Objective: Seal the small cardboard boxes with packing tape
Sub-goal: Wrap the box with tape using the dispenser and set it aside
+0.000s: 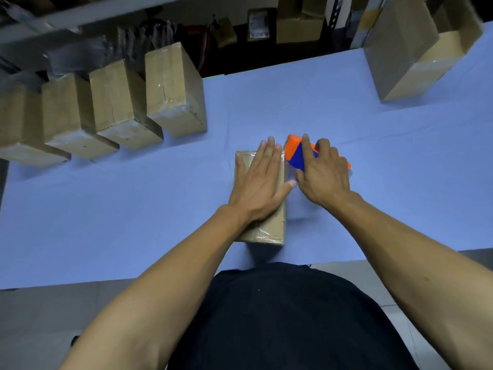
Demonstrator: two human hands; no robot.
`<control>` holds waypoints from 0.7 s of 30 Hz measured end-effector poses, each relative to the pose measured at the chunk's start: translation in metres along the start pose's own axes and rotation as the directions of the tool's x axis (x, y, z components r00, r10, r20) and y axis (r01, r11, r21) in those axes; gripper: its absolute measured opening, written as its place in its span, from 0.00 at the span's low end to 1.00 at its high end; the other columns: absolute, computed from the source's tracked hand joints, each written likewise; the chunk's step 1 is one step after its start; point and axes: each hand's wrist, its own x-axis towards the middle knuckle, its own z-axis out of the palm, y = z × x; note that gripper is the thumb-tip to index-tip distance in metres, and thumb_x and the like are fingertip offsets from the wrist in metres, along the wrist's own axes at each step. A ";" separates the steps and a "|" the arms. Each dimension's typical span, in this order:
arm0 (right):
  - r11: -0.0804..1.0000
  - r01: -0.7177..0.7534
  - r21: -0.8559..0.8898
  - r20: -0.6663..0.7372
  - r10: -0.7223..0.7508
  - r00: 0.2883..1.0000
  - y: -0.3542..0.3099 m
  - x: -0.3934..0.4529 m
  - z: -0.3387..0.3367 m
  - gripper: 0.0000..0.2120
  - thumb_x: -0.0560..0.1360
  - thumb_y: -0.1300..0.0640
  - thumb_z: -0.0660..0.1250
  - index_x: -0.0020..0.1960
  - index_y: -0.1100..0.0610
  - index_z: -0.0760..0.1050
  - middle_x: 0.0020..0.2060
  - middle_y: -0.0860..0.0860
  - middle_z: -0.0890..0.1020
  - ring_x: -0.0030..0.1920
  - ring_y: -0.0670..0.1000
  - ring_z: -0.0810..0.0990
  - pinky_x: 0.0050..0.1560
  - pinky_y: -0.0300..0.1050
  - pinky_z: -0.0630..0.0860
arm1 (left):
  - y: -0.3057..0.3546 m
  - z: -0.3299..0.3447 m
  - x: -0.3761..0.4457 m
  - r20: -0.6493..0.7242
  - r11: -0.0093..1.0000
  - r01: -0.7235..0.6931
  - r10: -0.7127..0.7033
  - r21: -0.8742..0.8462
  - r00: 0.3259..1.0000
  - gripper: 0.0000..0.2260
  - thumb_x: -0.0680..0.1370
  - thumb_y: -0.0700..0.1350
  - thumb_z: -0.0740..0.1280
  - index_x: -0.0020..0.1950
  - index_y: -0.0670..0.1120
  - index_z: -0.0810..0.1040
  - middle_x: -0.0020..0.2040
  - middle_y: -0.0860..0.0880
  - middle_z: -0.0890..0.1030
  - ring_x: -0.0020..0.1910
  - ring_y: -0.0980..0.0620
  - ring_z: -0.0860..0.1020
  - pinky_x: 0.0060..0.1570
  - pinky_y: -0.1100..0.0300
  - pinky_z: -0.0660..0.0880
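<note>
A small cardboard box (pixel 269 231) lies in the middle of the blue table, with clear tape glinting on its near and far ends. My left hand (pixel 260 182) rests flat on its top, fingers straight and spread. Just right of the box, my right hand (pixel 324 172) grips an orange and blue tape dispenser (pixel 294 153) that sits at the box's far right corner. The hand hides most of the dispenser.
Several taped cardboard boxes (pixel 170 86) stand in a row at the far left of the blue table (pixel 133 209). A large open carton (pixel 416 46) stands at the far right. Shelving with more boxes lies beyond the table's far edge.
</note>
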 end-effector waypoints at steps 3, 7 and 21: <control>0.987 -0.018 0.158 0.124 -0.002 0.992 -0.016 -0.001 0.017 0.37 0.75 0.58 0.66 0.79 0.61 0.55 0.67 0.64 0.66 0.57 0.66 0.71 0.54 0.56 0.68 | -0.008 -0.001 -0.006 -0.081 0.992 0.028 -0.038 -0.126 0.996 0.31 0.83 0.58 0.50 0.81 0.43 0.53 0.82 0.46 0.48 0.81 0.49 0.44 0.77 0.44 0.41; 0.949 0.015 0.316 0.166 -0.071 0.984 -0.022 0.003 0.023 0.27 0.74 0.65 0.64 0.73 0.61 0.66 0.60 0.64 0.69 0.55 0.66 0.73 0.51 0.52 0.72 | -0.025 -0.002 -0.017 -0.299 0.927 0.002 -0.122 -0.374 0.946 0.22 0.82 0.43 0.63 0.77 0.41 0.66 0.80 0.44 0.60 0.80 0.46 0.54 0.77 0.51 0.53; 0.576 -0.310 0.757 0.078 0.390 0.917 -0.057 0.000 -0.028 0.11 0.78 0.51 0.66 0.48 0.54 0.85 0.48 0.44 0.86 0.43 0.42 0.76 0.39 0.29 0.68 | -0.031 -0.026 -0.001 -0.031 0.311 0.344 -0.780 -0.886 0.625 0.11 0.75 0.48 0.73 0.56 0.48 0.83 0.48 0.55 0.83 0.51 0.56 0.81 0.55 0.65 0.73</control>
